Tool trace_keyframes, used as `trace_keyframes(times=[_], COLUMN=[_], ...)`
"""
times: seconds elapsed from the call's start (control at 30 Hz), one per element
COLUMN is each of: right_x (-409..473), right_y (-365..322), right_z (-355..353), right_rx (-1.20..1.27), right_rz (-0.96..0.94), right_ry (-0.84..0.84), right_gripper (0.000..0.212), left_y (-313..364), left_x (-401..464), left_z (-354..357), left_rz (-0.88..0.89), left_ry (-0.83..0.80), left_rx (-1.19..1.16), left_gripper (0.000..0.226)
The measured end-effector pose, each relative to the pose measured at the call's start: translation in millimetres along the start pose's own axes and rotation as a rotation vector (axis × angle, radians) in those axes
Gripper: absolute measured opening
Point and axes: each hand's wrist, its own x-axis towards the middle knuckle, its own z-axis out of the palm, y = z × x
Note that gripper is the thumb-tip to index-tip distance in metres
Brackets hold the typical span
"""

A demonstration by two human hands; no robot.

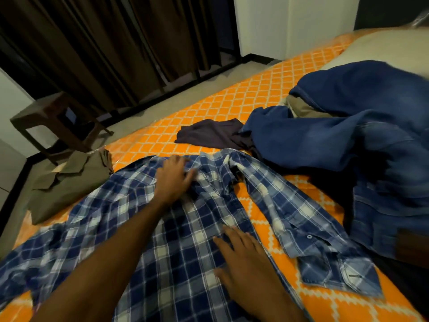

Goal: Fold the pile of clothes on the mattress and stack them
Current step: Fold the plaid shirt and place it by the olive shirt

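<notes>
The plaid shirt (148,228) lay lengthwise away from the person; left hand (174,180) pressed flat near its collar, right hand (241,259) flat nearer, neither gripping.

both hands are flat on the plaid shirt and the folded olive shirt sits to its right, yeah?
Not quite: in the head view the folded olive shirt lies to the left of the plaid shirt. Left hand and right hand do rest flat on it.

One camera sits on the person's head, looking forward and down, close over the mattress (232,101) near its front edge.
</notes>
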Motion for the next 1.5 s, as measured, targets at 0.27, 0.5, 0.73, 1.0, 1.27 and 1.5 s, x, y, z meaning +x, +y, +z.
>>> trace_keyframes(times=[0.27,0.5,0.73,1.0,1.27,1.5], right_x=[-18.0,-38.1,-89.3,-127.5,-140.3,-119.2], right_y=[28.6,38.6,45.0,59.9,24.8,-70.8], right_z=[-31.5,-65.3,-60.5,-42.4,-62.4,-49.5], right_rx=[0.035,0.064,0.151,0.492,0.706,0.453], right_rz=[0.301,0.368,0.319,0.256,0.111,-0.070], right_ry=[0.129,-0.261,-0.504,-0.403,-0.327,-0.428], right_gripper=[0.067,0.052,0.073,0.096,0.101,0.107], left_y=[103.9,122.4,132.0,143.5,147.3,88.7], left_x=[7.6,-5.7,-13.6,-4.4,-14.3,-50.1], left_z=[7.0,6.4,-11.1,-20.1,-44.1,-99.9], left_rz=[0.064,-0.036,-0.222,-0.416,-0.316,-0.034], left_ry=[-0.572,-0.309,-0.409,-0.329,-0.178,-0.037], left_rx=[0.147,-0.078,-0.013,-0.411,-0.507,-0.296], left_gripper=[0.111,0.069,0.048,0.018,0.044,0.021])
